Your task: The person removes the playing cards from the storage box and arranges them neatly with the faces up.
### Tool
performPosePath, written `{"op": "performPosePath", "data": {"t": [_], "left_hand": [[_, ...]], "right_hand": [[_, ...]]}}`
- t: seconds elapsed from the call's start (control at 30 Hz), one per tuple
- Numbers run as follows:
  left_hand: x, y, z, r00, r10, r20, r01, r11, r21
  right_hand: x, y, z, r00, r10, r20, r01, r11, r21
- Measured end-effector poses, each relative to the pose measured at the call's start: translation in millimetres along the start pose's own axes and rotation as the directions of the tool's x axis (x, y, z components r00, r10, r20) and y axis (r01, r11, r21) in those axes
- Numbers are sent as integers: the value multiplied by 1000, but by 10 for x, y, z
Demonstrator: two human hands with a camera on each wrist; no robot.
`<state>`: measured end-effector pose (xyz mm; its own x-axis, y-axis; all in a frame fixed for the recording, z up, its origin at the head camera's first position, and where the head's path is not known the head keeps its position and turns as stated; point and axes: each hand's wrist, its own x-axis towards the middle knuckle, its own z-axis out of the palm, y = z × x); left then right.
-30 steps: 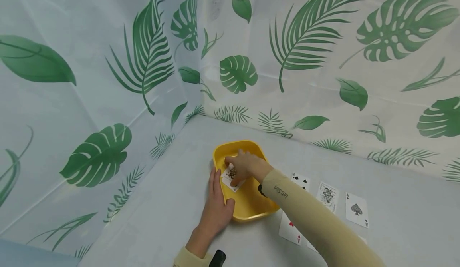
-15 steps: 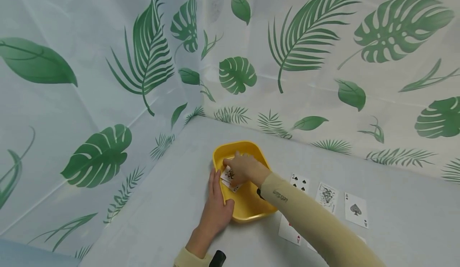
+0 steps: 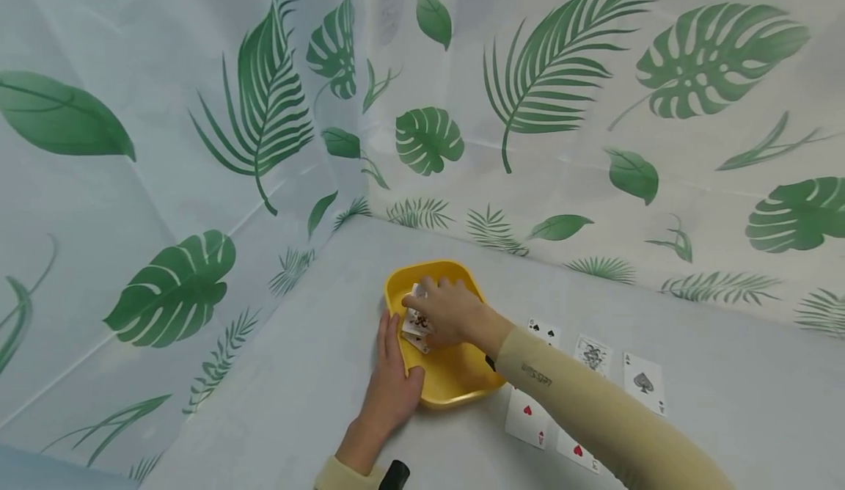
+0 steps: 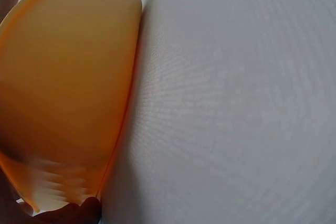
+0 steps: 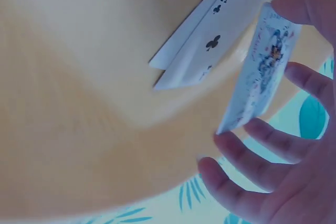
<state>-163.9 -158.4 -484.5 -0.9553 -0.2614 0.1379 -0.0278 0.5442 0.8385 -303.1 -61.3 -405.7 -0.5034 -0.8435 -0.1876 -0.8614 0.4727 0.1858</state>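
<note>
In the head view my left hand (image 3: 392, 384) rests along the near left wall of a yellow tray (image 3: 455, 395), fingers straight against its outside. The left wrist view shows the tray's outer wall (image 4: 68, 77) with fingertips (image 4: 86, 211) touching it low down. My right hand (image 3: 452, 314) is inside the tray and holds a joker playing card (image 5: 268, 66) by its edges, thumb at one end and fingers at the other. Beneath it in the tray lie an ace of clubs (image 5: 210, 45) and another card (image 5: 184, 32), overlapping.
Right of the tray, several cards lie face up: a six of spades (image 3: 543, 330), a joker (image 3: 592, 354), an ace of spades (image 3: 644, 382) and heart cards (image 3: 526, 418). My right sleeve (image 3: 587, 417) partly covers them. Leaf-patterned sheets (image 3: 561, 101) hang behind.
My right hand has shifted slightly within the tray, and more of the cards shows beside its fingers. The left hand keeps its place on the tray wall. The head view has turned slightly.
</note>
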Motion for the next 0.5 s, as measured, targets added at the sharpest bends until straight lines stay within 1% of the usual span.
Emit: {"op": "performPosePath", "data": {"t": [0.1, 0.2, 0.33, 0.5], "left_hand": [[0, -2, 19, 1000, -10, 13, 10, 1000, 1], [-5, -1, 29, 1000, -10, 18, 10, 1000, 7], [-12, 3, 25, 1000, -2, 11, 2, 1000, 0], [-16, -5, 18, 1000, -6, -5, 6, 1000, 5]], "right_hand": [[-102, 3, -24, 999, -19, -35, 17, 999, -39], [-224, 16, -81, 997, -29, -70, 25, 998, -54], [-420, 43, -198, 993, -31, -117, 27, 999, -36], [-667, 72, -291, 990, -11, -144, 10, 1000, -5]]}}
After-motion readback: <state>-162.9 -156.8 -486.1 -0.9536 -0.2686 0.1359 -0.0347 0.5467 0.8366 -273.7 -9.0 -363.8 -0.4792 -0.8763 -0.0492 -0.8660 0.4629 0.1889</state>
